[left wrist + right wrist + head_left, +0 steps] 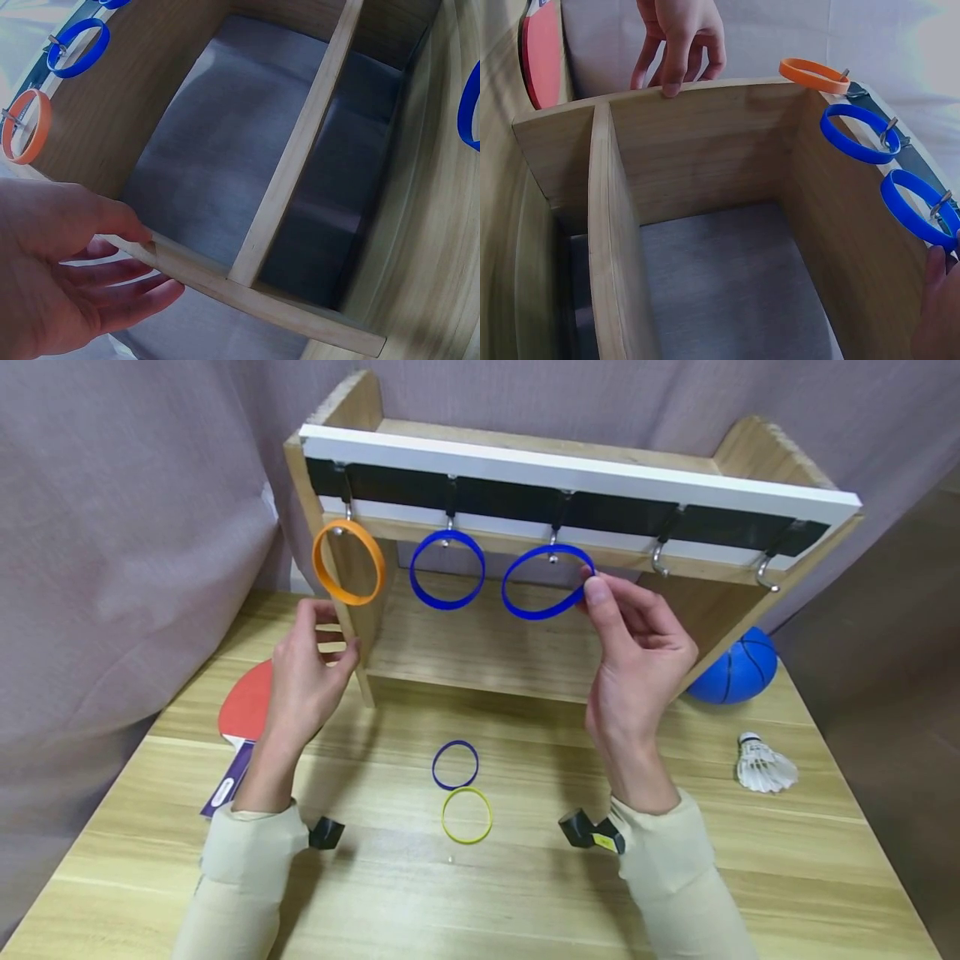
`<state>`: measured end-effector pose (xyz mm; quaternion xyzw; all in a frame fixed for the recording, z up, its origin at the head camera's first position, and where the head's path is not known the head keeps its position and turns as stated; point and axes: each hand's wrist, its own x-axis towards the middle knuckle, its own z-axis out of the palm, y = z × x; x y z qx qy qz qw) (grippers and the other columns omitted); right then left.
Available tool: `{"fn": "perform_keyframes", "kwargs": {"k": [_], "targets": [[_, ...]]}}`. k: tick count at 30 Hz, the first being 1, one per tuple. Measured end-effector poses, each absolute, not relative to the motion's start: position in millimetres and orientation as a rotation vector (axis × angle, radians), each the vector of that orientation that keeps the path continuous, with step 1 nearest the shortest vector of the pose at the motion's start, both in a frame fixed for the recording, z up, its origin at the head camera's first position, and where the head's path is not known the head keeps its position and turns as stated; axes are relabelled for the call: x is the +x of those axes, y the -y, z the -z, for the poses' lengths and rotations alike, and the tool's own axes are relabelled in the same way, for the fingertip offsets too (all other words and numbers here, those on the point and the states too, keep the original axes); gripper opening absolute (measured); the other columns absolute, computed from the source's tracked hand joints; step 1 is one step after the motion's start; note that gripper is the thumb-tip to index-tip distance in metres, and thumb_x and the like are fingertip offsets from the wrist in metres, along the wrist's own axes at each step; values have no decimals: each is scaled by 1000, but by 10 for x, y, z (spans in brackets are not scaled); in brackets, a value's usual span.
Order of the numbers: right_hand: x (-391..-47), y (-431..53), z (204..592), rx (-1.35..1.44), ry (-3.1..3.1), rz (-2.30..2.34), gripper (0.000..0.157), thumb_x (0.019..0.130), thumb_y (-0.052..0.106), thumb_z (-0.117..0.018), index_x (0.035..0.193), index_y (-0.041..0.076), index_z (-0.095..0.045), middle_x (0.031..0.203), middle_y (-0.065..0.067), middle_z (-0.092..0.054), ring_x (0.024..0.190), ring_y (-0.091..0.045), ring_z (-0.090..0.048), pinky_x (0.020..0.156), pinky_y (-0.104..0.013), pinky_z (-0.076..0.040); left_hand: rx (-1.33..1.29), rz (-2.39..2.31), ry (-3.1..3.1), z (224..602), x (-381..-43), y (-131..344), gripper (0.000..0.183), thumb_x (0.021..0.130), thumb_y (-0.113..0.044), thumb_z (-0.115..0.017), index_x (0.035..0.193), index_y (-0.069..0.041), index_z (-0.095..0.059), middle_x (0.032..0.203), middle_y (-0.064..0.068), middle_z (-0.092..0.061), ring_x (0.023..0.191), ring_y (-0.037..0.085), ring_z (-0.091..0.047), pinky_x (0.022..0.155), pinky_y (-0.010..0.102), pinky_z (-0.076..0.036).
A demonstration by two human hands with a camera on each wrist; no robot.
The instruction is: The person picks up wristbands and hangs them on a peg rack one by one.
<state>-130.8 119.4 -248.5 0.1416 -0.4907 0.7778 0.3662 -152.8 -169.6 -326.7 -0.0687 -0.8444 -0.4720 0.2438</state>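
Note:
In the head view my right hand [637, 643] pinches the right side of a blue silicone wristband [540, 613], which loops over the third hook [553, 548] of the rack. Another blue wristband [447, 605] hangs from the second hook, and an orange wristband [375, 550] from the first at the left. My left hand [306, 672] holds the left side panel of the wooden shelf [300, 321], thumb on its front edge and fingers along the outside. On the tabletop lie a dark blue wristband [434, 774] and a yellow wristband [490, 821], side by side.
Two more hooks [660, 560] stick out at the right of the rack. A red table tennis paddle [246, 706] lies left of the shelf. To the right are a blue ball [738, 672] and a white shuttlecock [763, 767]. Grey curtain [135, 510] surrounds the table.

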Motion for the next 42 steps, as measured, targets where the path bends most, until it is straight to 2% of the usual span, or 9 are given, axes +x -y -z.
{"fn": "perform_keyframes", "kwargs": {"k": [7, 16, 20, 22, 25, 27, 30, 35, 42], "targets": [[-1280, -1202, 2473, 375, 1294, -1980, 18, 86, -5, -72, 99, -16, -67, 98, -28, -69, 90, -36, -68, 84, -40, -59, -188, 1291, 2309, 3265, -1529, 1694, 39, 86, 2, -68, 120, -1, -50, 115, 12, -62, 94, 23, -67, 70, 24, -61], [-1047, -1235, 2411, 317, 1427, -1771, 18, 87, -1, -72, 101, -11, -70, 104, -25, -68, 86, -33, -66, 80, -31, -59, -187, 1285, 2310, 3266, -1537, 1697, 39, 86, 2, -67, 120, -1, -49, 116, 12, -62, 94, 24, -67, 70, 25, -61], [-915, -1307, 2471, 334, 1554, -1761, 17, 87, -1, -72, 101, -11, -69, 100, -24, -69, 84, -30, -67, 75, -27, -58, -191, 1285, 2307, 3273, -1542, 1700, 39, 86, 3, -67, 120, -1, -49, 115, 12, -62, 94, 24, -67, 70, 25, -61], [-848, -1365, 2550, 378, 1736, -1761, 15, 86, 0, -73, 100, -8, -71, 97, -21, -71, 81, -28, -67, 70, -25, -59, -194, 1288, 2306, 3278, -1541, 1703, 39, 86, 3, -67, 120, 0, -49, 115, 13, -62, 94, 24, -67, 70, 26, -61], [-777, -1454, 2732, 515, 2190, -1631, 12, 87, 4, -74, 99, 4, -74, 93, -6, -73, 77, -20, -67, 65, -24, -59, -198, 1287, 2307, 3274, -1537, 1698, 39, 86, 3, -68, 120, -1, -49, 115, 13, -62, 95, 24, -67, 70, 26, -61], [-757, -1474, 2889, 629, 2511, -1429, 12, 87, 10, -75, 98, 14, -75, 90, 5, -72, 76, -12, -66, 64, -24, -59, -198, 1282, 2308, 3273, -1535, 1697, 39, 86, 3, -68, 121, -1, -49, 115, 13, -62, 95, 24, -67, 71, 26, -61], [-762, -1430, 3155, 748, 2853, -1097, 11, 87, 16, -75, 98, 20, -74, 85, 14, -69, 74, -3, -63, 63, -24, -57, -197, 1278, 2310, 3277, -1533, 1704, 40, 86, 2, -68, 121, -1, -49, 115, 12, -62, 95, 23, -67, 70, 25, -61], [-813, -1329, 3591, 811, 3104, -750, 10, 86, 23, -75, 95, 19, -74, 76, 17, -66, 70, 2, -60, 61, -23, -53, -197, 1286, 2310, 3287, -1532, 1707, 40, 86, 2, -68, 121, -1, -49, 116, 12, -61, 95, 23, -67, 71, 23, -61], [-875, -1254, 3893, 963, 3114, -693, 12, 83, 26, -78, 89, 18, -72, 73, 18, -62, 66, 3, -56, 61, -24, -51, -204, 1283, 2307, 3280, -1544, 1709, 40, 86, 2, -68, 121, -2, -50, 116, 11, -61, 95, 23, -67, 70, 24, -61]]}}
